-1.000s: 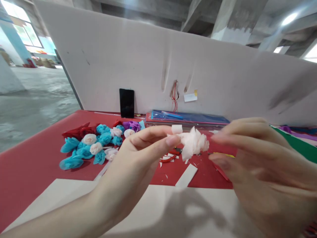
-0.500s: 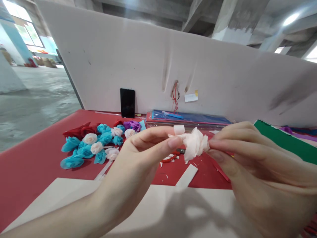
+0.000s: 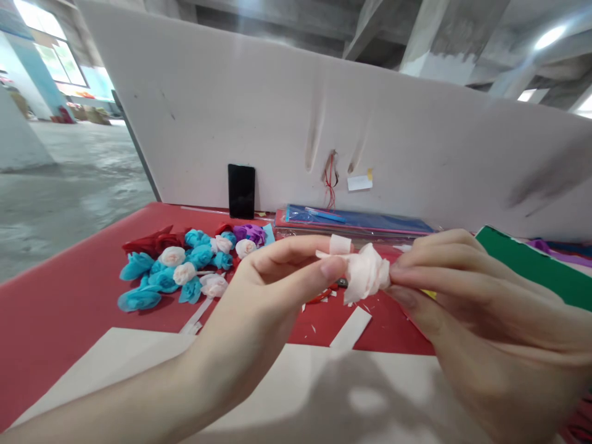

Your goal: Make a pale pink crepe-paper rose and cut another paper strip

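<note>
A small pale pink paper flower [image 3: 365, 274] is held in the air between both hands, above the red table [image 3: 55, 308]. My left hand [image 3: 272, 290] pinches its left end between thumb and forefinger, where a short strip sticks up. The fingertips of my right hand [image 3: 467, 308] are closed on the flower's right side. Below the flower, red-handled scissors [image 3: 324, 295] lie on the table, mostly hidden by my left hand.
A pile of finished paper flowers [image 3: 185, 271], blue, white, red and purple, lies at the left. A white sheet [image 3: 139, 351] covers the near table. Packs of coloured paper [image 3: 356, 221] and a black phone [image 3: 241, 191] lean at the white back board. Green sheet [image 3: 536, 265] at right.
My right hand has closed in from the right and taken hold of the flower's right side; one second ago its fingers were apart from it. The left hand's pinch is unchanged.
</note>
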Demonstrator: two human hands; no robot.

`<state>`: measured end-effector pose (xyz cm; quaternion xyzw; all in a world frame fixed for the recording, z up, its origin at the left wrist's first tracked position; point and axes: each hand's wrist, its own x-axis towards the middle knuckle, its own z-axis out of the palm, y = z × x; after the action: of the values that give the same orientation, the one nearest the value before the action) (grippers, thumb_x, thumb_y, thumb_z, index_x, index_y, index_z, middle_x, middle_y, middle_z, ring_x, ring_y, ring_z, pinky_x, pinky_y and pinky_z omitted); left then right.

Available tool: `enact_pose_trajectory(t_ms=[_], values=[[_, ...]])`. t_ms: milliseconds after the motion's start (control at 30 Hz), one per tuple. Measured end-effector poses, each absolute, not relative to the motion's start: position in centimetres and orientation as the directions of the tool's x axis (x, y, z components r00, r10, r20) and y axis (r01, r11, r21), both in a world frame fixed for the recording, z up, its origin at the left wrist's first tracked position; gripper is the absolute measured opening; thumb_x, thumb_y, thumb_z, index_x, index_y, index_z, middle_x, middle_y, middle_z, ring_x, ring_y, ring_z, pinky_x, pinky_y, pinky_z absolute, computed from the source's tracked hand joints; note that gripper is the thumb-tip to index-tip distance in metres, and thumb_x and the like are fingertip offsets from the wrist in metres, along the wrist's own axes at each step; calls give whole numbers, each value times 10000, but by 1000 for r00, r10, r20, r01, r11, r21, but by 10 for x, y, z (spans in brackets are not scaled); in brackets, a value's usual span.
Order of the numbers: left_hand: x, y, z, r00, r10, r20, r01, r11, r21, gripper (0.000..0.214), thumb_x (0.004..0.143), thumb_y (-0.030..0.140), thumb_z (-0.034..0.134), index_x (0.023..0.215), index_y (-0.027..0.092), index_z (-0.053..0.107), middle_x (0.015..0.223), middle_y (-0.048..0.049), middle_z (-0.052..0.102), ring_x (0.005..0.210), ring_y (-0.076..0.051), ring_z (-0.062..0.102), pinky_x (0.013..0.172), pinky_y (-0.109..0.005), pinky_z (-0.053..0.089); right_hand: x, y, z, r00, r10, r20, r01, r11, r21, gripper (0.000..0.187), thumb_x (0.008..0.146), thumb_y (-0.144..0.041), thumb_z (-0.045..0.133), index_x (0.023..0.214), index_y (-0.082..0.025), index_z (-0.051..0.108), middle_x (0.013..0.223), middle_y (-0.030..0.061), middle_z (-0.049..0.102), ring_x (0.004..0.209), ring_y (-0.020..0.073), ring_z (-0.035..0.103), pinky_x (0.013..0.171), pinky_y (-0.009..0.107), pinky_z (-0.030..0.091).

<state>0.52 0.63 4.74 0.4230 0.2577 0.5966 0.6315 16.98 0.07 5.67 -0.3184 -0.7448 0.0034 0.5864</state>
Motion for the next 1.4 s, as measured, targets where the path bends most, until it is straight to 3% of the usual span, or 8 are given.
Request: enact_pose_trajectory(t_ms=[467, 633, 733, 833, 933, 1067, 1167, 1400], values=[[2, 15, 44, 218, 972, 89, -372, -2, 928, 121, 719, 280, 768, 694, 216, 669, 676, 41, 678, 658, -111, 601, 623, -198, 446, 182, 14, 72, -302, 450, 840, 369, 868, -333, 180, 729, -44, 686, 768, -219, 691, 676, -39, 664, 665, 142, 592, 588, 306, 478], [6, 12, 45, 209, 972, 107, -486, 8, 874, 92, 806, 246, 678, 727, 218, 639, 800, 29, 715, 866, -147, 643, 767, -213, 464, 181, 20, 67, -267, 466, 844, 399, 850, -343, 418, 688, -68, 733, 1050, -266, 666, 950, 7, 656, 848, 179, 604, 684, 315, 527], [9, 9, 47, 235, 962, 135, -552, 17, 834, 107, 858, 222, 610, 756, 211, 639, 859, 14, 714, 919, -147, 636, 837, -219, 470, 175, 21, 62, -273, 551, 789, 405, 809, -426, 476, 680, -96, 739, 1115, -255, 629, 1062, 41, 613, 944, 200, 590, 779, 352, 536], [12, 6, 48, 262, 953, 154, -585, 30, 810, 118, 875, 216, 584, 769, 202, 634, 852, 2, 706, 905, -151, 633, 833, -223, 484, 167, 20, 55, -272, 672, 689, 315, 739, -596, 418, 684, -98, 718, 1064, -249, 634, 1054, 37, 626, 912, 192, 613, 737, 336, 551], [12, 4, 47, 274, 951, 144, -579, 44, 814, 109, 852, 210, 605, 746, 199, 629, 816, 12, 702, 893, -150, 633, 815, -211, 487, 161, 18, 49, -263, 685, 679, 199, 727, -657, 429, 685, -75, 681, 1069, -260, 627, 1036, 23, 652, 873, 182, 625, 687, 319, 556], [12, 3, 41, 259, 960, 102, -538, 56, 841, 92, 809, 222, 661, 720, 200, 665, 757, 36, 690, 868, -127, 630, 772, -165, 476, 161, 18, 48, -261, 517, 815, 183, 856, -484, 520, 682, 5, 599, 1130, -258, 617, 1059, 38, 648, 970, 214, 600, 719, 350, 549], [13, 2, 39, 288, 954, 87, -526, 82, 847, 73, 796, 231, 691, 732, 198, 684, 740, 41, 689, 815, -112, 632, 748, -162, 476, 165, 16, 48, -315, 390, 865, 314, 903, -293, 447, 701, -12, 619, 1061, -275, 645, 1024, 14, 645, 948, 212, 585, 764, 378, 520], [14, 0, 41, 273, 955, 112, -531, 53, 846, 105, 804, 188, 694, 704, 200, 664, 697, 73, 677, 694, -51, 602, 650, -108, 466, 166, 15, 43, -318, 350, 881, 539, 831, -136, 229, 761, -178, 663, 934, -296, 572, 955, 5, 649, 877, 229, 572, 787, 442, 464]])
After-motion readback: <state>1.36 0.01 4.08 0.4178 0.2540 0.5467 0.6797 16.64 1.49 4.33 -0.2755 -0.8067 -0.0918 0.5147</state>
